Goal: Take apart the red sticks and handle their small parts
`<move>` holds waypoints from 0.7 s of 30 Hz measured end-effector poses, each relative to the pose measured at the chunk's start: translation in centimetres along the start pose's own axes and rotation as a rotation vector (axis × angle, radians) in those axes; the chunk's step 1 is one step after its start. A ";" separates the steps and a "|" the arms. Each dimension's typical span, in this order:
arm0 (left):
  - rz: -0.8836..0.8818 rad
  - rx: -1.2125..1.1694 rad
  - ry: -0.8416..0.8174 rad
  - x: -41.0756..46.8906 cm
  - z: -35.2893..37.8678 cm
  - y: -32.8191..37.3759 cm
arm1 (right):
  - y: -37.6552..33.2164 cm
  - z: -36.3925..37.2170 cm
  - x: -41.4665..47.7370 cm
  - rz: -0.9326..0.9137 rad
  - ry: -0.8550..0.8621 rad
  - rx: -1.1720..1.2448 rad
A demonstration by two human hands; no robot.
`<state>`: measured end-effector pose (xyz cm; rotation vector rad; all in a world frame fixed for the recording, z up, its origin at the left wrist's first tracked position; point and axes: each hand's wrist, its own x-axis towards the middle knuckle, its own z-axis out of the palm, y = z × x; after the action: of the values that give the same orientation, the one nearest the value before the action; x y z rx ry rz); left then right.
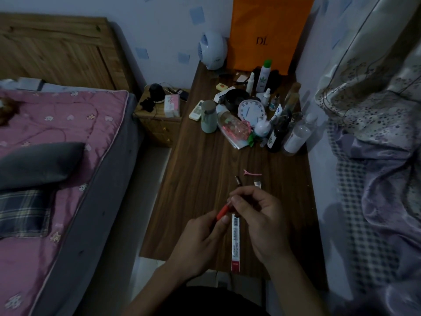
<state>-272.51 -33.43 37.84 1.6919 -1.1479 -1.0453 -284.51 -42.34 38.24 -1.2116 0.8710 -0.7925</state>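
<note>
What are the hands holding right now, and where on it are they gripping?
A slim red pen. The left hand pinches its lower end; the right hand pinches its upper end.

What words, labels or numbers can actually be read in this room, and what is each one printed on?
"DL": dark letters on the orange paper bag standing against the wall.
White dial face: numerals ring its edge, too small to read.
Long white packaging strip lying on the wooden table between the hands: print and barcode, too blurred to read.
Bottle labels, such as on the dark bottle: illegible.
</note>
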 end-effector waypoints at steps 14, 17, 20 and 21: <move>0.024 0.054 0.093 1.1 -0.3 -3.6 | 3.4 -0.9 2.0 0.178 -0.094 -0.014; -0.020 0.031 0.119 1.7 -0.6 -5.9 | 5.0 -1.6 2.4 0.242 -0.028 -0.090; -0.057 -0.019 0.136 2.1 -0.8 -8.1 | 6.5 -2.4 2.9 0.274 0.013 -0.093; -0.071 -0.038 0.149 2.2 -0.7 -8.8 | 7.1 -2.6 3.1 0.280 0.026 -0.110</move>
<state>-268.90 -33.20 29.51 1.7605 -0.9736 -0.9606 -285.00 -44.89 30.48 -1.1448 1.0900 -0.5405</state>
